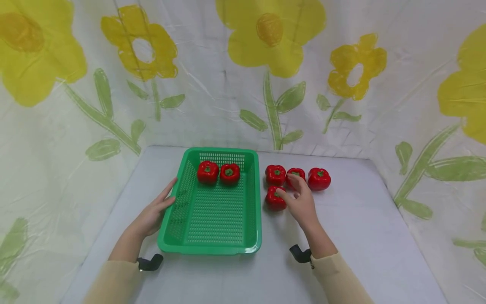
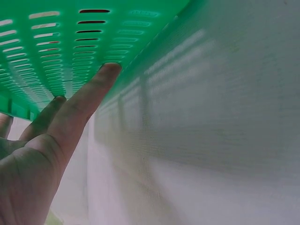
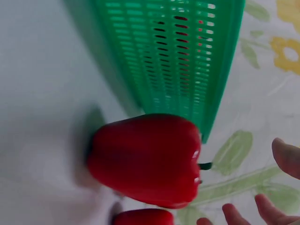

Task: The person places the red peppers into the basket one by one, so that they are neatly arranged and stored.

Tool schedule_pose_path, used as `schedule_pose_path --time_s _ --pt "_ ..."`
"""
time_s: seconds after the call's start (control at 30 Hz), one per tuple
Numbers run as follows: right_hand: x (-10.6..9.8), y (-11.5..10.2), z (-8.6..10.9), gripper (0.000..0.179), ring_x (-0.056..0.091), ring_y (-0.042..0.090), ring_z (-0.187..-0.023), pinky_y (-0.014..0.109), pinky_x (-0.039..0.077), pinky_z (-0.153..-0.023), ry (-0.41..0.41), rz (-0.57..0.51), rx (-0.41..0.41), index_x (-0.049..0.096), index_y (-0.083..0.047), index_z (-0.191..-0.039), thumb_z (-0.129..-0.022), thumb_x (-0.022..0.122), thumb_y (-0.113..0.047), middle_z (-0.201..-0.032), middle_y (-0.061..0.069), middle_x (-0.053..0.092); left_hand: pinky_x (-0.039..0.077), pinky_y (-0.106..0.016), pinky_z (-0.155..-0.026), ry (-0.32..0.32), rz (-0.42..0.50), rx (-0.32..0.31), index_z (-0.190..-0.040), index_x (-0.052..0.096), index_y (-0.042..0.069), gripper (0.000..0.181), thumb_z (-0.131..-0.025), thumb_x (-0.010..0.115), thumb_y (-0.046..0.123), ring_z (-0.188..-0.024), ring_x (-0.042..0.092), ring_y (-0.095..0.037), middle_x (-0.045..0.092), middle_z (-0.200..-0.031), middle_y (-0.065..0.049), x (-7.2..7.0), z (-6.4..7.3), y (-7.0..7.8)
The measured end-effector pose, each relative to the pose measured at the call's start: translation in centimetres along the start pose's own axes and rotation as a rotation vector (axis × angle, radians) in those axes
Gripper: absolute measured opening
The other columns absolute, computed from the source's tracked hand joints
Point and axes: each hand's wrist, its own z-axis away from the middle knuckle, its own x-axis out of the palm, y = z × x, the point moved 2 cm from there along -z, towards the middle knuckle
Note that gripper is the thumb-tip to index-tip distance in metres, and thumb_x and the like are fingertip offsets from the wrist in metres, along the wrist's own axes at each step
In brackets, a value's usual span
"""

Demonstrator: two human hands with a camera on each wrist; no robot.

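Observation:
A green perforated plastic basket (image 1: 209, 250) holds two red bell peppers (image 1: 207, 173) at its far end. Along the basket's left wall lies my left hand (image 1: 151, 216); in the left wrist view its straight fingertips touch the slotted side. My right hand (image 1: 304, 207) hovers over the loose peppers on the right, thumb and fingers spread. Nearest its thumb is the front red bell pepper (image 1: 274, 200). The right wrist view shows a large red bell pepper (image 3: 147, 161) beside the basket, apart from the fingertips. My fingers partly cover another bell pepper (image 1: 295, 174) behind.
Two more red bell peppers stand on the white-covered table (image 1: 364, 236): one bell pepper (image 1: 275, 174) close to the basket's right wall, one bell pepper (image 1: 319, 179) farther right. A flower-printed curtain (image 1: 212, 105) hangs behind the table and along both sides.

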Motion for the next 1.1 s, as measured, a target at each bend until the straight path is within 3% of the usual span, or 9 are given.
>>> schedule_pose_path --time_s 0.5,0.83,1.1 --pt "0.4 3.6 -0.1 0.082 0.033 0.041 -0.147 0.053 0.052 -0.102 -0.119 -0.001 0.196 0.036 -0.019 -0.156 -0.087 0.080 -0.030 -0.162 0.010 0.032 0.054 -0.038 -0.096 0.004 0.001 -0.009 -0.160 -0.002 0.046 0.061 -0.111 0.033 0.038 -0.134 0.048 -0.026 0.004 -0.169 -0.017 0.2 0.2 0.2" --pt "0.8 5.1 -0.3 0.083 0.035 0.043 -0.146 0.050 0.055 -0.097 -0.174 -0.099 0.246 0.033 -0.021 -0.158 -0.089 0.079 -0.027 -0.163 0.012 0.030 0.053 -0.039 -0.097 0.012 -0.016 -0.011 -0.160 -0.002 0.046 0.062 -0.111 0.034 0.038 -0.143 0.034 -0.041 0.002 -0.170 -0.015 0.3 0.1 0.2" --pt "1.0 5.8 -0.7 0.079 0.038 0.041 -0.144 0.048 0.056 -0.096 -0.236 -0.196 0.281 0.033 -0.025 -0.159 -0.092 0.076 -0.027 -0.163 0.012 0.031 0.052 -0.039 -0.098 0.016 -0.016 -0.010 -0.160 -0.002 0.046 0.062 -0.111 0.034 0.039 -0.145 0.030 -0.045 0.003 -0.170 -0.016 0.3 0.1 0.2"
